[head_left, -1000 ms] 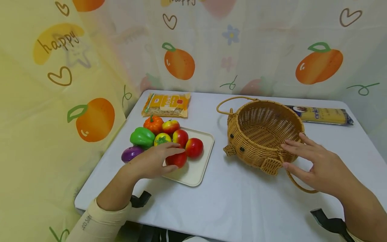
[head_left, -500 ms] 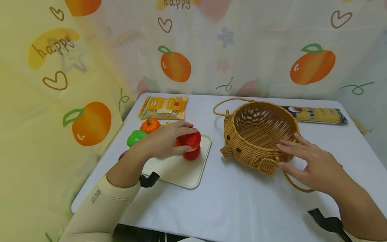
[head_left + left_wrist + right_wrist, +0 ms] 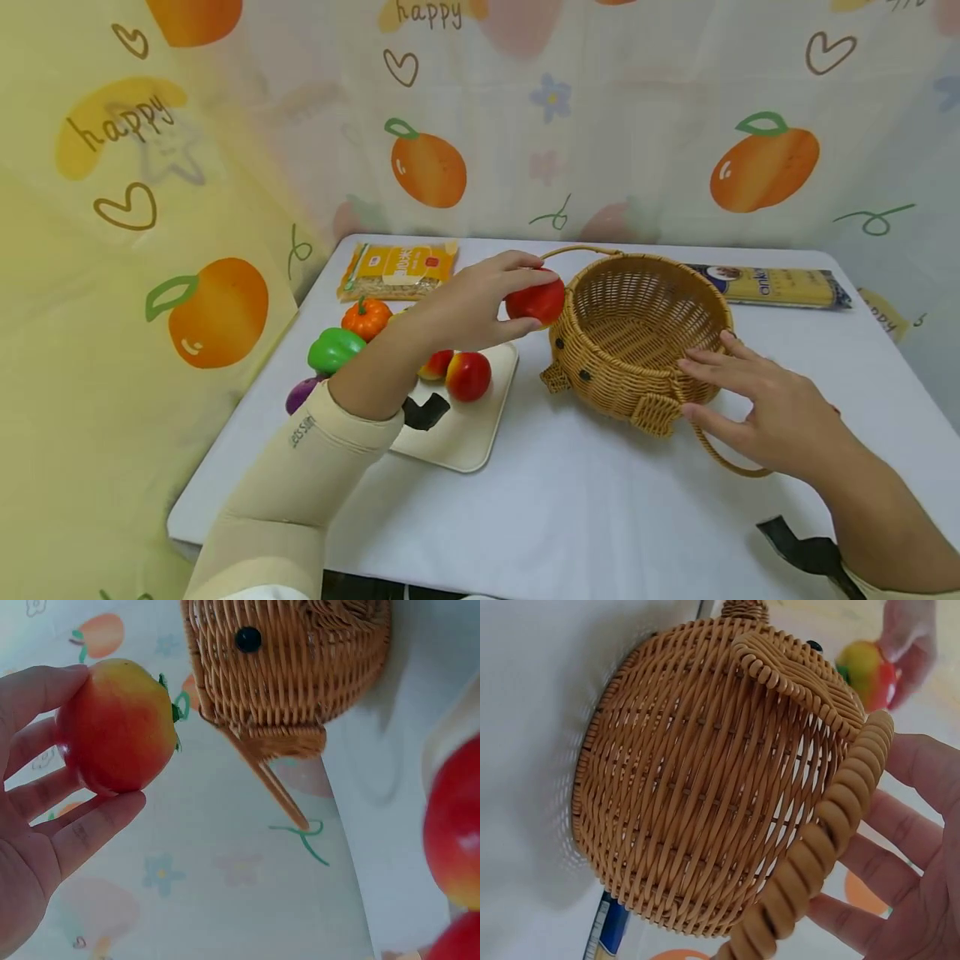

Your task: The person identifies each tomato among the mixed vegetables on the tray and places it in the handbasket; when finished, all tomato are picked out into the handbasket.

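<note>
My left hand (image 3: 468,308) holds a red and yellow tomato (image 3: 534,298) between thumb and fingers, raised at the left rim of a wicker basket (image 3: 618,387). The left wrist view shows green leaves on the tomato (image 3: 120,727). With an animal face and two looped handles, the basket stands upright on the table. At its near right rim, my right hand (image 3: 772,412) rests with loosely extended fingers. Those fingers (image 3: 881,866) appear behind the handle (image 3: 810,855) in the right wrist view. A round red and yellow fruit (image 3: 468,377) lies on the cream tray (image 3: 450,446).
Left of the tray are an orange pumpkin (image 3: 367,318), a green pepper (image 3: 335,350) and a purple vegetable (image 3: 302,395), partly behind my left arm. A yellow grain packet (image 3: 397,271) lies at the back left, a long noodle packet (image 3: 780,286) behind the basket.
My left hand has picked up the tomato from the tray and carried it up and right to the basket. The right hand stays at the basket's rim.
</note>
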The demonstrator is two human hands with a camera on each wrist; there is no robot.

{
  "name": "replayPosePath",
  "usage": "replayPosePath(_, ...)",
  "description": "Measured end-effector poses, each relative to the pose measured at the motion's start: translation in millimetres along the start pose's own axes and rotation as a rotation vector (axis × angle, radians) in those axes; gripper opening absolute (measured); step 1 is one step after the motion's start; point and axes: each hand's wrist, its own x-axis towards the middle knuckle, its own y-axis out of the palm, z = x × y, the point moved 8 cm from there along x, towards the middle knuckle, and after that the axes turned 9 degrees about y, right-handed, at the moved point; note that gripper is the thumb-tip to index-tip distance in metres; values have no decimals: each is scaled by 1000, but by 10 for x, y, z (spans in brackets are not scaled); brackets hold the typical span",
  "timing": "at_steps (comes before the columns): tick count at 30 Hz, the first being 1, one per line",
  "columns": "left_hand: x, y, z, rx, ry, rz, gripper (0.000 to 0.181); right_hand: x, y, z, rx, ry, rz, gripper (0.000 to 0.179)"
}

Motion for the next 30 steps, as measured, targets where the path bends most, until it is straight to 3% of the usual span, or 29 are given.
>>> replayPosePath(4, 228, 32, -124, 13, 57, 4, 55, -5, -1, 5, -2, -5, -7, 59)
replayPosePath(13, 671, 251, -305, 61, 115, 72, 56, -9, 1, 4, -1, 9, 1, 59)
replayPosePath(24, 878, 685, -365, 72, 129, 207, 56, 1, -36, 22, 16, -24, -38, 60)
replayPosePath(30, 935, 760, -366, 95, 111, 241, 56, 19, -34, 22, -6, -23, -26, 60)
